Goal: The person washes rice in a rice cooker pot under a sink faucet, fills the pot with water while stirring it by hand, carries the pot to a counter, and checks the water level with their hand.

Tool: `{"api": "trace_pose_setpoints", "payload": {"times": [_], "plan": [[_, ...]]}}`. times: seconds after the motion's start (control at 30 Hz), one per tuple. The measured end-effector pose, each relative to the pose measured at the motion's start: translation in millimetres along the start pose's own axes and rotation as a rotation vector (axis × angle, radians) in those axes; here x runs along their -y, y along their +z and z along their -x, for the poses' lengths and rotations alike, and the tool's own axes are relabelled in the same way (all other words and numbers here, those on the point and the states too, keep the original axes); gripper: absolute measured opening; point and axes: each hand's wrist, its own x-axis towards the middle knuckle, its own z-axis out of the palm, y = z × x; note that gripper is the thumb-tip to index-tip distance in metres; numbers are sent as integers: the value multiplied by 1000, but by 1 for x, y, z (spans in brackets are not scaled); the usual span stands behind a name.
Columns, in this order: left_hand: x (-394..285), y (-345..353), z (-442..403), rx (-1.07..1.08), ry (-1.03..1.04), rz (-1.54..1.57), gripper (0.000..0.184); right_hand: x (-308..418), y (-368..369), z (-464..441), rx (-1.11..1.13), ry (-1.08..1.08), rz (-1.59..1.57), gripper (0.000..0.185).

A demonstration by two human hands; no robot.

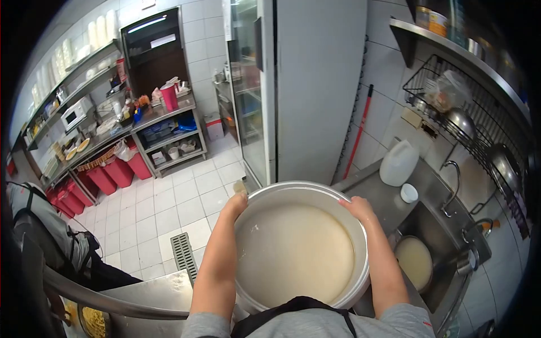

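A large round metal pot (298, 194) is directly before my body, broad and deep, with pale cloudy liquid (293, 253) inside. My left hand (239, 203) is closed at its far left edge, and my right hand (358, 208) grips the far right edge with the thumb over the rim. The fingers beneath the rim are mostly hidden, as is whatever handle may be there. Both forearms run along the outside of the pot. What the pot's underside rests on, if anything, does not show.
On the right, a steel sink (420, 217) holds another pot of cloudy liquid (414, 262). A white plastic jug (399, 163) and white cup (409, 193) stand beside it. A tall fridge (318, 90) is ahead. Another person (56, 236) is at the left, near a steel counter (152, 293).
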Motion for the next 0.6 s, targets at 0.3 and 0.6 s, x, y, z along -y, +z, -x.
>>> {"api": "trace_pose_setpoints", "payload": {"times": [0.3,0.6], "plan": [[122,-40,-10,-186,-373,142,58,129,43,-105,102,-279,56,69],[220,-92,22,-337,-575,234,59,283,98,-189,232,-510,94,68]]}}
